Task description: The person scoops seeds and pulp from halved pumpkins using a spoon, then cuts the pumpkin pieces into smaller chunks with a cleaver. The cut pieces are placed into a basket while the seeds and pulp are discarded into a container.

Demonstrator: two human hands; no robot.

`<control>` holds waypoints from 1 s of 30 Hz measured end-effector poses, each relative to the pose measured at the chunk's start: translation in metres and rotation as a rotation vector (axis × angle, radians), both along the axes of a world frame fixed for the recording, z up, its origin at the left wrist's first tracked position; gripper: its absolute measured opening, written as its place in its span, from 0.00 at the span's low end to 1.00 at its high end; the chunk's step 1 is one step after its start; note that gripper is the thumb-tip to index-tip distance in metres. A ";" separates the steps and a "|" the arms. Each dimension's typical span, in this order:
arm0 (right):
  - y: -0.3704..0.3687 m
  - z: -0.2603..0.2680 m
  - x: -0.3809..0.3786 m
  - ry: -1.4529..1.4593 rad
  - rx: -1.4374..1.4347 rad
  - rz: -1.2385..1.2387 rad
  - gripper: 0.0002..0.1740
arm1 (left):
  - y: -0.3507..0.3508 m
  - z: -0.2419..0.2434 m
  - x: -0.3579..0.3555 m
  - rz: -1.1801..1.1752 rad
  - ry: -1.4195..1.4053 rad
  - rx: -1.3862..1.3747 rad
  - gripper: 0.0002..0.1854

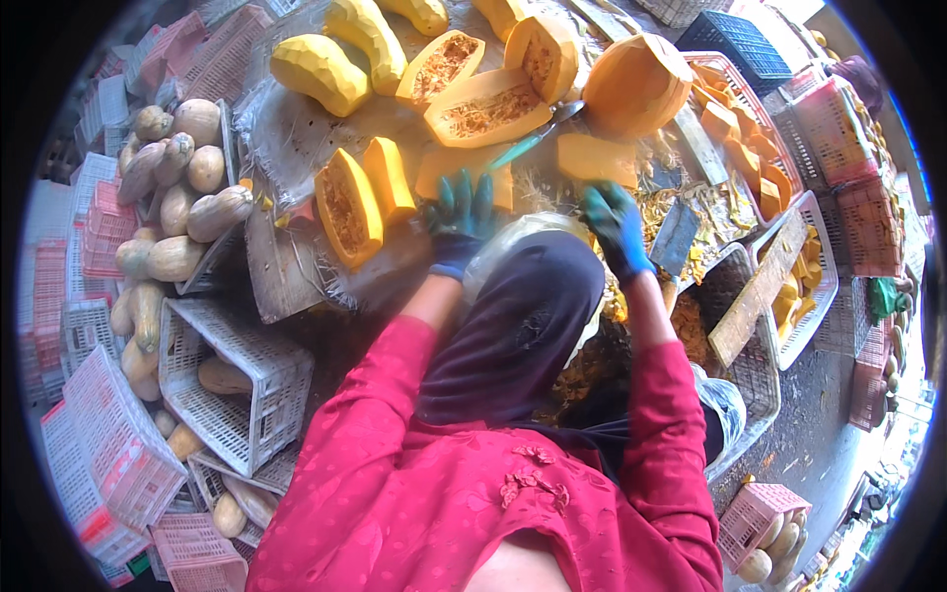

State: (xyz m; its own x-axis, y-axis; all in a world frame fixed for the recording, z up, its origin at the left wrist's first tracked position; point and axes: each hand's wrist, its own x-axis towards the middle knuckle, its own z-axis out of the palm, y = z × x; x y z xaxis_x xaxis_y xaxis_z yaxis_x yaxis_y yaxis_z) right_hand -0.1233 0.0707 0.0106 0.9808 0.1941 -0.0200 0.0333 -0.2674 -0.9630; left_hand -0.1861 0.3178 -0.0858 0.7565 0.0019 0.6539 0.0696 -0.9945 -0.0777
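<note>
Both hands wear green-and-blue gloves. My left hand [462, 214] has its fingers apart over the near edge of a flat orange pumpkin piece [464, 177]; whether it presses on it is unclear. My right hand [614, 222], fingers curled, is just below another pumpkin piece [598, 159]; its grip cannot be told. Between and beyond the hands lies a green-handled metal tool [518, 150], perhaps a spoon. Left of my left hand are a seeded pumpkin half [349, 211] and a narrow pumpkin slice [389, 180]. Farther off lie cut halves [488, 111] and a large peeled pumpkin piece [638, 85].
Peeled yellow pumpkins [319, 72] lie at the board's far side. Crates of cut chunks [795, 166] stand right, one under a wooden plank [758, 288]. A dark flat blade [675, 237] lies among peelings. Unpeeled pumpkins [177, 259] and plastic crates [233, 385] fill the left.
</note>
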 end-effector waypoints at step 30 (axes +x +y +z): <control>-0.056 0.011 -0.064 0.176 0.423 -0.531 0.17 | -0.027 0.126 0.053 -0.602 0.508 -0.805 0.36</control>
